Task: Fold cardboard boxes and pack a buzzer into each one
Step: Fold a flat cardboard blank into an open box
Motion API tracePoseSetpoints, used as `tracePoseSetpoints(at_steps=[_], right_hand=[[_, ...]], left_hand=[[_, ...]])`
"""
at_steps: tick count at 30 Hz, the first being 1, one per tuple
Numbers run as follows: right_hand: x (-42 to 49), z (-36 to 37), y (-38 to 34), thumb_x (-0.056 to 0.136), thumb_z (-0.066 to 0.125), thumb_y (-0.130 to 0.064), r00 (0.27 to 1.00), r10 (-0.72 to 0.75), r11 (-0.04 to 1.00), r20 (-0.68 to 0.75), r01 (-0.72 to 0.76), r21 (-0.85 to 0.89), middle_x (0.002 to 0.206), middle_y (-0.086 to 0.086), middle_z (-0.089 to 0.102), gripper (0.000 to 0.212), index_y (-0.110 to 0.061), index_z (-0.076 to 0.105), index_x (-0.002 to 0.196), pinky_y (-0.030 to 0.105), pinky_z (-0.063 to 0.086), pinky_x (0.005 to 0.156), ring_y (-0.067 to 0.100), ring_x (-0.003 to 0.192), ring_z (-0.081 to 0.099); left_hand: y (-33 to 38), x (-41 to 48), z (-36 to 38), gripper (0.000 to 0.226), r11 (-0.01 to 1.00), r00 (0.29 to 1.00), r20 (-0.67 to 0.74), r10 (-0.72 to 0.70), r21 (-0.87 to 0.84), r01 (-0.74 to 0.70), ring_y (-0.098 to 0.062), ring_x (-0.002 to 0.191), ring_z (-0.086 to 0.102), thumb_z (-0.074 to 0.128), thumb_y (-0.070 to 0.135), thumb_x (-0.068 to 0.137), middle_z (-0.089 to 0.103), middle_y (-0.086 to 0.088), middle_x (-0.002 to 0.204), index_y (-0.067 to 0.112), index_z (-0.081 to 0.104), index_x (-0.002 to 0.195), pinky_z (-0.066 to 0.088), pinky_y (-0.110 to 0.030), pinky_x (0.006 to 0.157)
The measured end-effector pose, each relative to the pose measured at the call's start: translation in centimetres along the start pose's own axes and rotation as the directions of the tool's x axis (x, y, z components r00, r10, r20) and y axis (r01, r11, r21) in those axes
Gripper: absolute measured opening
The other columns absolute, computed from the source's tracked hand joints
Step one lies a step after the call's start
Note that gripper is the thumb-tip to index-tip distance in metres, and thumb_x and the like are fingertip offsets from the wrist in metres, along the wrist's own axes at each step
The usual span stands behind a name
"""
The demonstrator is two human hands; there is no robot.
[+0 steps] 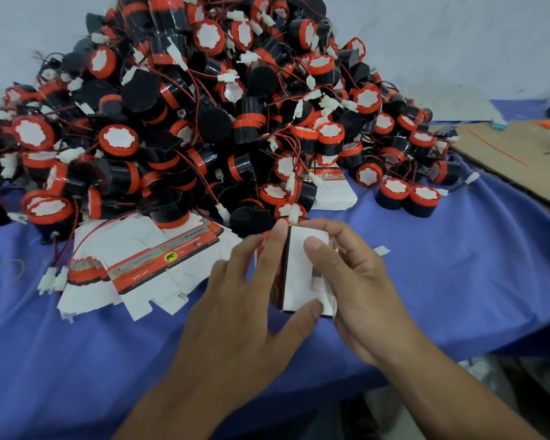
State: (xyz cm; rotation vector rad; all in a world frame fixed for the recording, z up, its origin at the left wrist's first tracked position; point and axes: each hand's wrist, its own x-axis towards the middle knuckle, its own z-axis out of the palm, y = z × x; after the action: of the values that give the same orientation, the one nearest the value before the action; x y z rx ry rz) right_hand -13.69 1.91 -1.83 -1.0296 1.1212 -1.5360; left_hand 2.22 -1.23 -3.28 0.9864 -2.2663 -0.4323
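Observation:
A small white cardboard box (299, 274) with dark edges stands between my two hands, just above the blue cloth. My left hand (245, 312) grips its left side, thumb under the lower edge and fingers up its far side. My right hand (359, 281) holds the right side, with the thumb pressing on the white face. A big heap of black-and-red buzzers (204, 115) with red wires and white plugs rises behind the box. What is inside the box is hidden.
A fan of flat unfolded box blanks (146, 268) lies left of my hands, another stack of blanks (334, 192) at the heap's foot. Two loose buzzers (407, 198) stand at right. A brown cardboard sheet (521, 154) covers the far right. The blue table's edge (426, 360) runs below my right wrist.

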Motion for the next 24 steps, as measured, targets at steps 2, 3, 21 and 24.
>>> tracePoseSetpoints(at_steps=[2,3,21,24], right_hand=[[0.0,0.1,0.0,0.09,0.066,-0.033,0.999,0.021,1.0,0.041,-0.02,-0.008,0.111,0.014,0.071,0.023,-0.025,0.072,0.111,0.053,0.059,0.085,0.034,0.105,0.068],[-0.1,0.1,0.1,0.091,0.067,-0.034,0.997,0.029,0.999,0.073,-0.028,-0.017,0.113,0.017,0.071,0.025,-0.023,0.071,0.113,0.056,0.056,0.09,0.037,0.108,0.068],[0.0,-0.1,-0.3,0.081,0.072,-0.035,0.969,0.097,0.994,0.229,-0.082,-0.075,0.136,-0.006,0.065,0.069,-0.027,0.049,0.145,0.035,0.053,0.102,0.016,0.126,0.061],[-0.2,0.0,0.0,0.088,0.068,-0.027,0.978,0.069,0.991,0.198,-0.044,-0.128,0.13,-0.007,0.068,0.065,-0.026,0.045,0.149,0.027,0.056,0.092,0.015,0.118,0.066]], left_hand=[[0.0,0.1,-0.1,0.091,0.996,0.997,-0.045,0.062,0.074,-0.059,-0.019,0.133,0.032,0.041,0.076,0.084,0.018,0.01,0.16,0.043,-0.002,0.156,0.035,-0.036,0.102],[-0.1,0.2,0.0,0.091,0.993,0.993,-0.046,0.106,0.057,-0.103,-0.019,0.139,0.027,0.046,0.073,0.084,0.016,0.007,0.162,0.039,0.004,0.158,0.032,-0.037,0.107],[-1.5,0.7,-1.3,0.079,0.972,0.944,-0.233,0.235,0.064,-0.227,-0.022,0.113,0.056,0.074,0.056,0.075,0.057,-0.01,0.125,0.005,0.058,0.133,0.046,-0.024,0.096],[-1.4,0.7,-1.2,0.079,0.968,0.94,-0.235,0.249,0.079,-0.237,-0.024,0.114,0.058,0.075,0.056,0.075,0.058,-0.012,0.125,0.003,0.059,0.132,0.048,-0.03,0.097]])
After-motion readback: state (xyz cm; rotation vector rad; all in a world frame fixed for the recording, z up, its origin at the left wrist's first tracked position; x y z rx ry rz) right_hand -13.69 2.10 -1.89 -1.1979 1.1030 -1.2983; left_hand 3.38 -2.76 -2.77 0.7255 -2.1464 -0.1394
